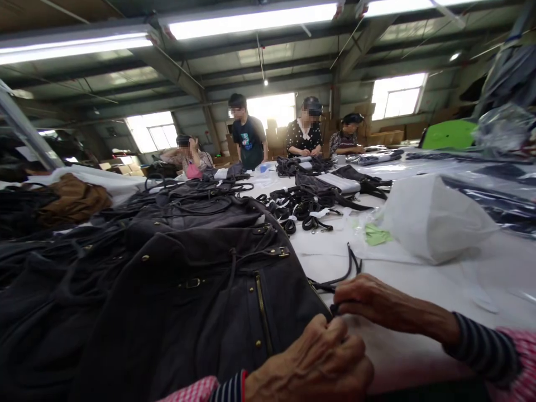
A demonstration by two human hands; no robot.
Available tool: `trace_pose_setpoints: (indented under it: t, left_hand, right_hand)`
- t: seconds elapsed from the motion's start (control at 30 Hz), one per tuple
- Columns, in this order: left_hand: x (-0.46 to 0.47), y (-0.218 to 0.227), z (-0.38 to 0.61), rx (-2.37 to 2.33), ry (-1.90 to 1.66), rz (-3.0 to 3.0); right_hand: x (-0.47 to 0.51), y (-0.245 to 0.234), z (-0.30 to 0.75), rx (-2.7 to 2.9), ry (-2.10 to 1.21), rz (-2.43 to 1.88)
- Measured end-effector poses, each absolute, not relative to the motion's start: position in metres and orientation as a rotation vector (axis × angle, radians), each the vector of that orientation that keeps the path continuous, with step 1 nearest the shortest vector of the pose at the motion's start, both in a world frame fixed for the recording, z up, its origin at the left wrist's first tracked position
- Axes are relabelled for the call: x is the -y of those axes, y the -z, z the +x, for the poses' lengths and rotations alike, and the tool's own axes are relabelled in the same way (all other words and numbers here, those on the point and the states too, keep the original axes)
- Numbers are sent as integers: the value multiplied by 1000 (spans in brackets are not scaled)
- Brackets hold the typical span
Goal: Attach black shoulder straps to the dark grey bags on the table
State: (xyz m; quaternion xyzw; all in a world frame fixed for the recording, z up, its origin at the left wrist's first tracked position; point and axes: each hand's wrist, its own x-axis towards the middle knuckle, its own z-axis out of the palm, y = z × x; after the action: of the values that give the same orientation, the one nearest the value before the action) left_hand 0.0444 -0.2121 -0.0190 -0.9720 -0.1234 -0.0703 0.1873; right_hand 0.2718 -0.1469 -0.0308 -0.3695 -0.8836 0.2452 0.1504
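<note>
A dark suede-like bag (180, 301) with brass studs, a buckle and a zip lies on the white table (460, 273) right in front of me. My left hand (318, 363) is closed at the bag's right corner, fingers pinched on its edge. My right hand (372, 304) is closed just beyond it, pinching the end of a thin black strap (347, 268) that curls away across the table. The two hands almost touch.
More dark bags are piled to the left and behind (188, 206). Loose black straps (301, 206) lie mid-table, beside a white plastic bag (431, 218) and a green scrap (377, 234). Several people (249, 134) work at the far end.
</note>
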Motion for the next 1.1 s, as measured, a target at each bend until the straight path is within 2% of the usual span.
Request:
trace_pose_setpoints:
  t: [0.13, 0.3, 0.53, 0.8, 1.1]
  left_hand:
    - [214, 11, 44, 393, 228, -2906]
    - [213, -2, 35, 518, 157, -3082]
    - [173, 1, 6, 1026, 293, -2931]
    - [174, 13, 12, 713, 193, -3151]
    - [179, 12, 16, 723, 150, -3199]
  right_hand:
    - [114, 43, 255, 2496, -554, -1044]
    - [112, 47, 251, 2434, -652, -1117]
    - [122, 48, 248, 2508, -610, -1202]
    - [97, 51, 242, 2461, -839, -1188]
    - [90, 68, 238, 2338, -775, -1185]
